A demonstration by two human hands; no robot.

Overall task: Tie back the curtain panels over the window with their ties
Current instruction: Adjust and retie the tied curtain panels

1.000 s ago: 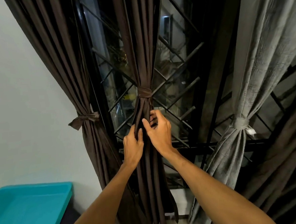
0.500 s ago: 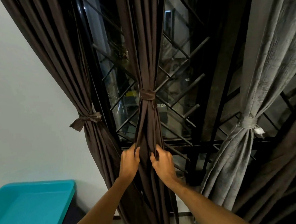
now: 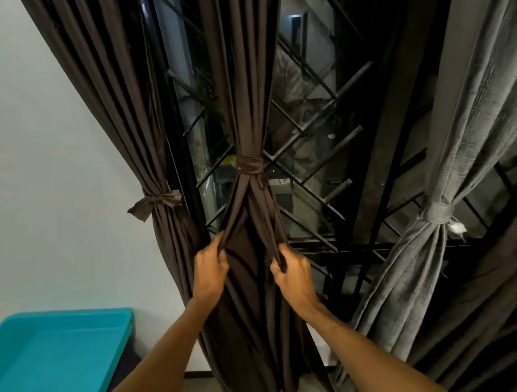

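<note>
Status: left hand and right hand each pinched a fold of the middle brown panel, below the middle tie. Fingers were curled round the cloth, one fold per side, hands apart with fabric stretched between them. My read: fanning out the skirt under the knot to dress the pleats, maybe also checking that the wrap holds under pull. Middle tie sat wrapped tight round the gathered panel, short tail hanging on its right side.

Left brown panel was cinched by the left tie, knot end sticking out toward the wall. It was bundled at the window edge so the glass was uncovered. Grey panel on the right was gathered by the grey tie, with a small white tag just beside it. Window grille showed between the panels, which is the point of tying them. All three panels in view were tied, so I'd call the task nearly finished, only tidying left.

Container: teal tub at lower left, against the wall. Visible part showed only its own teal bottom. The rest ran out of frame, so contents there unknown.
</note>
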